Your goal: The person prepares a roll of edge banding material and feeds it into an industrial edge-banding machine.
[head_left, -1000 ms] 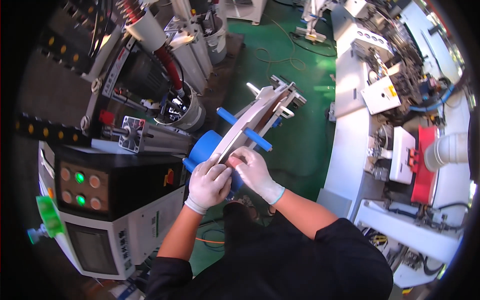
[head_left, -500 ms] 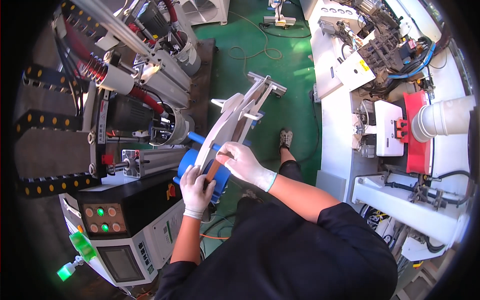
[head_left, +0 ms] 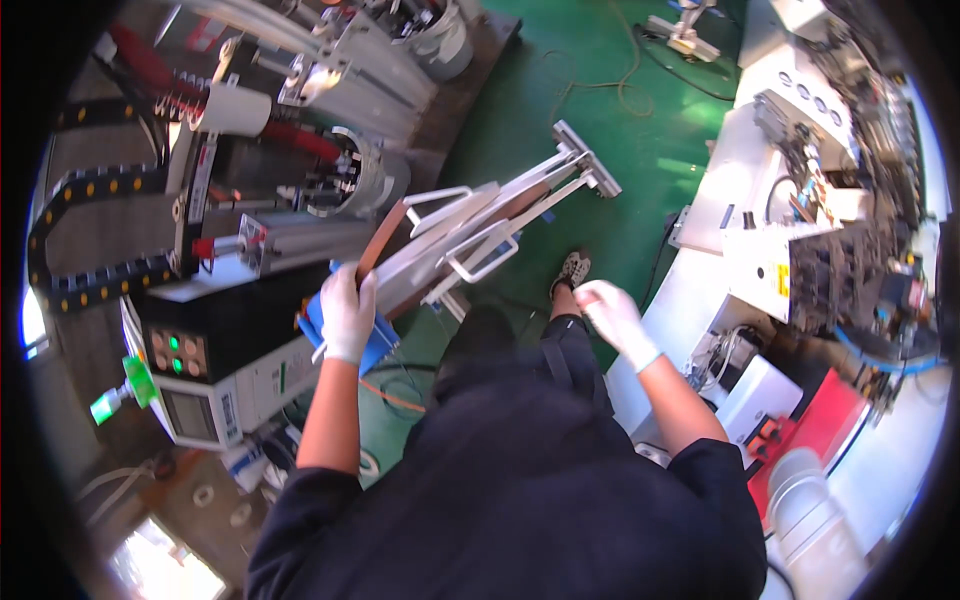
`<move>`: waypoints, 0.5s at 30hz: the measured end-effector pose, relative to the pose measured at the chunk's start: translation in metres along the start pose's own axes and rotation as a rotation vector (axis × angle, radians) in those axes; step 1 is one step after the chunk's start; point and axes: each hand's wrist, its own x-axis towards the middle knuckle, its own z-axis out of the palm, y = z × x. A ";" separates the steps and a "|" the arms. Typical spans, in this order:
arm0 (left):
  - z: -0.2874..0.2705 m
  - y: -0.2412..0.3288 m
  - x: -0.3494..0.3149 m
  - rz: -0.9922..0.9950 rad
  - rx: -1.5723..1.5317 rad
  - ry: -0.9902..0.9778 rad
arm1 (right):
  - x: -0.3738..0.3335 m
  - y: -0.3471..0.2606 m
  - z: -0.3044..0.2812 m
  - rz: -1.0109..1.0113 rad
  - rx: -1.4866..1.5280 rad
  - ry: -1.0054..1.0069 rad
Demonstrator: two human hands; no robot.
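Observation:
My left hand (head_left: 348, 308), in a white glove, is closed around the lower end of a narrow, slightly curved brown strip (head_left: 385, 238). The strip rises past the near left end of a long white metal stand (head_left: 437, 252). White loop handles (head_left: 480, 262) stick out from the stand's sides, and a brown band runs along its middle. Beneath my left hand a blue part (head_left: 375, 345) shows at the near end. My right hand (head_left: 612, 315), gloved too, hangs in the air right of the stand, clear of it. Its fingers are curled together; anything inside them is hidden.
A machine with a control panel (head_left: 177, 352) and lit green buttons stands at the left, below cable chains (head_left: 100, 185). White machinery (head_left: 725, 190) lines the right, with a red panel (head_left: 815, 430). Hoses (head_left: 625, 85) lie on the green floor (head_left: 560, 60).
My right hand has left the brown strip and swung out to the right. My left hand keeps the strip, now lifted beside the stand's left end. The whole view has turned.

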 end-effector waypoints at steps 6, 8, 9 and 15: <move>0.031 0.023 0.022 -0.082 0.187 -0.150 | -0.001 0.140 -0.092 0.293 0.230 0.167; 0.031 0.024 0.024 -0.123 0.189 -0.168 | 0.006 0.144 -0.105 0.618 0.470 0.437; 0.031 0.024 0.026 -0.135 0.173 -0.181 | 0.006 0.145 -0.107 0.624 0.444 0.421; 0.032 0.028 0.041 -0.133 0.177 -0.230 | 0.012 0.153 -0.078 0.632 0.274 0.109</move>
